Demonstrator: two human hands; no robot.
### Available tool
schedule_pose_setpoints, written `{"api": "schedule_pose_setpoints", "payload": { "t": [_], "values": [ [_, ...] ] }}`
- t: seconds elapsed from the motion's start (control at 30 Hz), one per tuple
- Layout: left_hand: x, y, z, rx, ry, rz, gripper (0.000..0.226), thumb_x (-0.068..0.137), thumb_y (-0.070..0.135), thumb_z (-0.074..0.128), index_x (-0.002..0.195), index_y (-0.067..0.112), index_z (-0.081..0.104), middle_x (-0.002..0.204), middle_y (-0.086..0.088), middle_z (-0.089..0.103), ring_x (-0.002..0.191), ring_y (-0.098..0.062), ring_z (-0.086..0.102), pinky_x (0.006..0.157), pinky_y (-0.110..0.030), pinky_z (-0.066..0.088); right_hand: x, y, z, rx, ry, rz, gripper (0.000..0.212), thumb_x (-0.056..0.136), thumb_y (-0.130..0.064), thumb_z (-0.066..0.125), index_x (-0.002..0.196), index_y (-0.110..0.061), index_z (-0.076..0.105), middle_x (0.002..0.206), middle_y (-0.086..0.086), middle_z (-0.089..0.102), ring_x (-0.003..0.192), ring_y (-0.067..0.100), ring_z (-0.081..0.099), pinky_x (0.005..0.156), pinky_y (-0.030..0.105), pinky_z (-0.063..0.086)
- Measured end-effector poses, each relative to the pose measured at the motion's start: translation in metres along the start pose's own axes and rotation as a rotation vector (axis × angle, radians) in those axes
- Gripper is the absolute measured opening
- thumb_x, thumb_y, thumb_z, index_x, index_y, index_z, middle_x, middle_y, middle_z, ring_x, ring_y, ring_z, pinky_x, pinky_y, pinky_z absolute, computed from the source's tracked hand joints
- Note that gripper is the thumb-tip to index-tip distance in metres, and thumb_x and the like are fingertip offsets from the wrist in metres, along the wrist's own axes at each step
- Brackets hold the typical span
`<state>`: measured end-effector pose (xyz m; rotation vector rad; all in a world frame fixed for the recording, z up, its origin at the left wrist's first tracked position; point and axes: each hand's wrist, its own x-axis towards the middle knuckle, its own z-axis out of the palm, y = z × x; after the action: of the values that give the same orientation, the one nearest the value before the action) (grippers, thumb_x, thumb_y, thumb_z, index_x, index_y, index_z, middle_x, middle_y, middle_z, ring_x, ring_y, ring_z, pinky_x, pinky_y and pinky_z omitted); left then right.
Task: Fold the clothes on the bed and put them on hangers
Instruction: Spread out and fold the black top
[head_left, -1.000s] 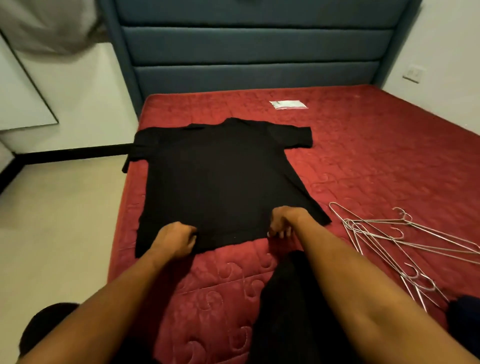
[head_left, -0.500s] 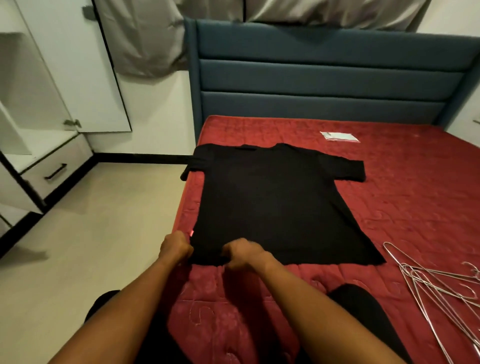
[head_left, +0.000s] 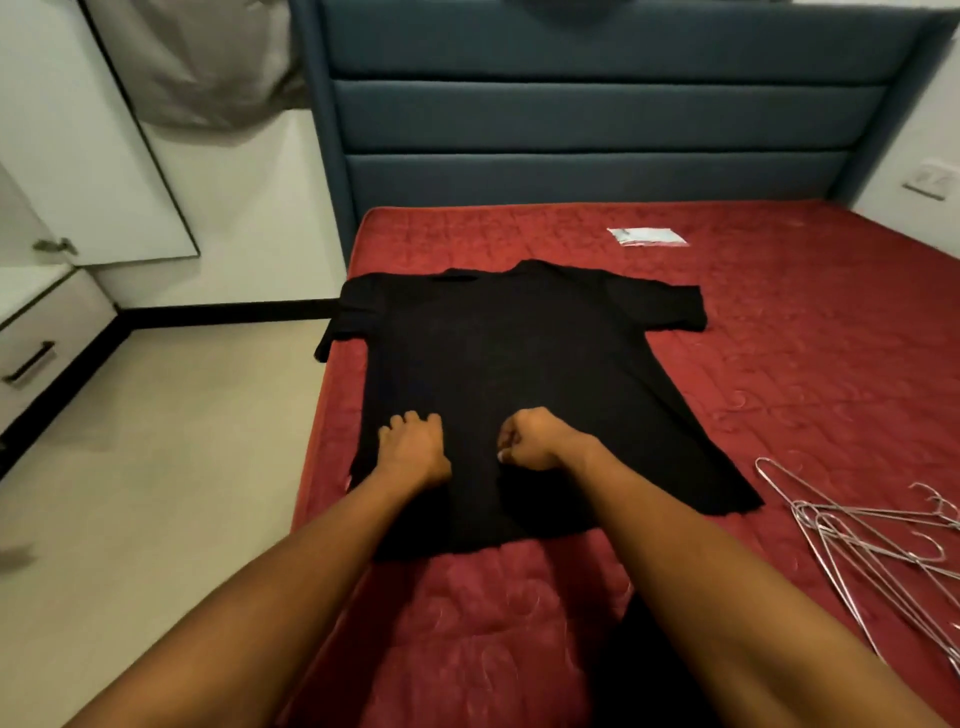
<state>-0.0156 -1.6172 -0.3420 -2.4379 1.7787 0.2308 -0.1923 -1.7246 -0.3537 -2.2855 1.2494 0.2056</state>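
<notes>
I am leaning over the bed, where a black shirt is lying spread flat on the red mattress, collar toward the blue headboard, one sleeve hanging off the bed's left edge. My left hand is resting on the lower left part of the shirt, fingers curled down onto the cloth; I cannot tell whether it is pinching any. My right hand is sitting closed in a fist on the lower middle of the shirt, and whether cloth is caught inside is hidden. A heap of wire hangers is lying to my right, just beside the hem. A small white packet is lying near the headboard.
</notes>
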Motion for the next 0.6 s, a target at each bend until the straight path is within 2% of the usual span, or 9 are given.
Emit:
{"api": "schedule_pose_setpoints", "payload": {
  "t": [0.13, 0.23, 0.3, 0.37, 0.4, 0.47, 0.53, 0.6],
  "values": [
    [0.076, 0.056, -0.017, 0.056, -0.021, 0.194, 0.061, 0.093, 0.046, 0.058, 0.145, 0.018, 0.041, 0.143, -0.016, 0.047, 0.132, -0.036, 0.045, 0.109, -0.049, 0.038, 0.028, 0.087, -0.052, 0.119, 0.180, 0.192, 0.004, 0.086, -0.030, 0.074, 0.084, -0.029, 0.071, 0.097, -0.005, 0.072, 0.090, 0.015, 0.069, 0.087, 0.034, 0.059],
    [0.153, 0.111, -0.025, 0.038, -0.019, 0.357, 0.058, 0.094, 0.046, 0.057, 0.144, 0.022, 0.043, 0.142, -0.012, 0.049, 0.131, -0.033, 0.045, 0.110, -0.048, 0.039, 0.060, 0.162, -0.088, 0.260, 0.405, 0.325, 0.008, 0.085, -0.022, 0.069, 0.078, -0.023, 0.075, 0.090, -0.004, 0.076, 0.089, 0.015, 0.072, 0.083, 0.028, 0.056],
    [0.199, 0.143, -0.028, 0.023, -0.028, 0.436, 0.058, 0.095, 0.047, 0.057, 0.146, 0.024, 0.042, 0.143, -0.010, 0.048, 0.132, -0.032, 0.044, 0.111, -0.048, 0.039, 0.083, 0.208, -0.109, 0.384, 0.602, 0.431, 0.014, 0.085, -0.016, 0.065, 0.080, -0.012, 0.077, 0.088, 0.006, 0.077, 0.089, 0.022, 0.072, 0.081, 0.030, 0.055],
    [0.253, 0.176, -0.030, -0.010, -0.013, 0.502, 0.058, 0.095, 0.048, 0.056, 0.147, 0.026, 0.041, 0.144, -0.008, 0.048, 0.133, -0.032, 0.043, 0.110, -0.048, 0.038, 0.115, 0.262, -0.129, 0.571, 0.761, 0.548, 0.018, 0.085, -0.014, 0.065, 0.071, -0.004, 0.072, 0.080, 0.016, 0.072, 0.084, 0.032, 0.070, 0.079, 0.039, 0.055],
    [0.282, 0.191, -0.029, -0.035, -0.007, 0.519, 0.058, 0.095, 0.048, 0.056, 0.147, 0.026, 0.041, 0.143, -0.008, 0.048, 0.132, -0.032, 0.044, 0.109, -0.048, 0.039, 0.134, 0.287, -0.138, 0.679, 0.821, 0.601, 0.021, 0.084, -0.018, 0.068, 0.067, -0.006, 0.067, 0.076, 0.016, 0.068, 0.079, 0.032, 0.067, 0.079, 0.043, 0.056],
    [0.323, 0.212, -0.028, -0.105, 0.003, 0.534, 0.055, 0.096, 0.048, 0.057, 0.145, 0.027, 0.043, 0.141, -0.008, 0.051, 0.129, -0.032, 0.047, 0.107, -0.048, 0.041, 0.160, 0.320, -0.153, 0.986, 0.928, 0.705, 0.021, 0.078, -0.028, 0.074, 0.077, -0.009, 0.066, 0.077, 0.012, 0.063, 0.075, 0.030, 0.063, 0.081, 0.048, 0.059],
    [0.362, 0.227, -0.023, -0.202, -0.004, 0.520, 0.053, 0.095, 0.047, 0.058, 0.142, 0.026, 0.047, 0.137, -0.008, 0.053, 0.126, -0.031, 0.049, 0.105, -0.047, 0.044, 0.194, 0.348, -0.169, 1.294, 0.985, 0.766, 0.028, 0.077, -0.026, 0.080, 0.085, -0.004, 0.063, 0.079, 0.010, 0.065, 0.075, 0.030, 0.066, 0.072, 0.044, 0.060],
    [0.393, 0.233, -0.018, -0.332, -0.001, 0.469, 0.047, 0.095, 0.045, 0.061, 0.137, 0.025, 0.054, 0.128, -0.005, 0.057, 0.119, -0.027, 0.054, 0.102, -0.043, 0.048, 0.226, 0.365, -0.184, 1.472, 1.012, 0.809, 0.033, 0.071, -0.022, 0.084, 0.088, -0.005, 0.062, 0.085, 0.011, 0.067, 0.071, 0.025, 0.067, 0.059, 0.036, 0.059]
  ]
}}
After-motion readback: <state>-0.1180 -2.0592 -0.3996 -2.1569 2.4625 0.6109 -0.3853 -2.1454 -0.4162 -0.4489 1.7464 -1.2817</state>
